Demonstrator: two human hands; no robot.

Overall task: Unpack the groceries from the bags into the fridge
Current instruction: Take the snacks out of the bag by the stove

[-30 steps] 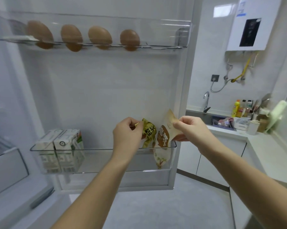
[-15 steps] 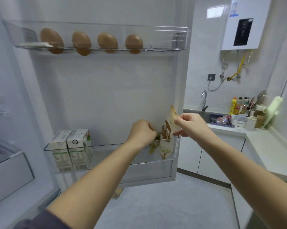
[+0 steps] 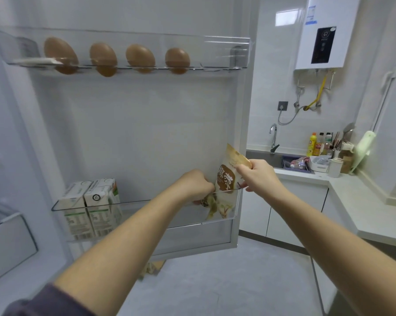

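The beige and brown snack pouch (image 3: 226, 179) stands upright at the right end of the lower door shelf (image 3: 128, 202) of the open fridge door (image 3: 147, 133); its lower half sits behind the clear front wall of that shelf and its top rises above the rim. The right hand (image 3: 258, 176) holds the pouch by its upper right corner, thumb and fingers clamped on the edge. Just left of the pouch the left hand (image 3: 196, 187) dips over the rim into the same shelf; its fingers are curled down and closed on a small yellow packet (image 3: 208, 204), which shows only partly through the clear wall, touching the pouch's lower left side. At the left end of that shelf, well apart from both hands, two milk cartons (image 3: 90, 208) stand upright and side by side, touching each other. Higher on the door, the upper door shelf (image 3: 224, 53) carries four brown eggs (image 3: 139, 57) in a row, each set in its own hole. Beyond the door's edge, to the right, a white worktop (image 3: 352, 201) runs along the wall and turns the corner; a sink (image 3: 263, 157) with a tap (image 3: 273, 137) is set into it; bottles (image 3: 312, 144) and utensils stand near the corner. A white water heater (image 3: 324, 33) hangs on the tiled wall above; the grey floor (image 3: 215, 281) lies below the door.
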